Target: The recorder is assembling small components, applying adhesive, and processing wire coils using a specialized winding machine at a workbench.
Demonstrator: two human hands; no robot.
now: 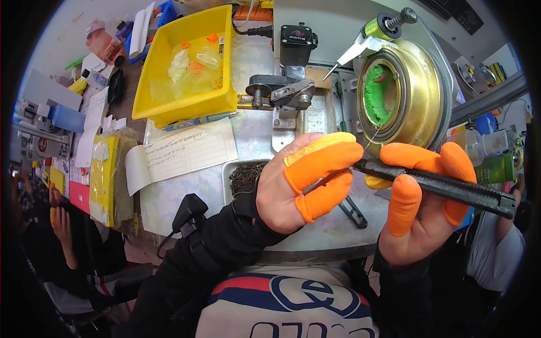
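The slotted black tool (435, 182) is gripped by the right hand (418, 232) near the brass-coloured wheel (424, 84), its tip beside the bent left hand (293, 183), whose hold cannot be told, and is best kept steady.

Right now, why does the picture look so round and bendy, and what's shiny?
Head view: the fisheye lens curves the front edge of the pale worktable and leaves black corners; same view: glints brighten the round gold-coloured metal wheel; the long black tool in the orange-capped right hand looks clear.
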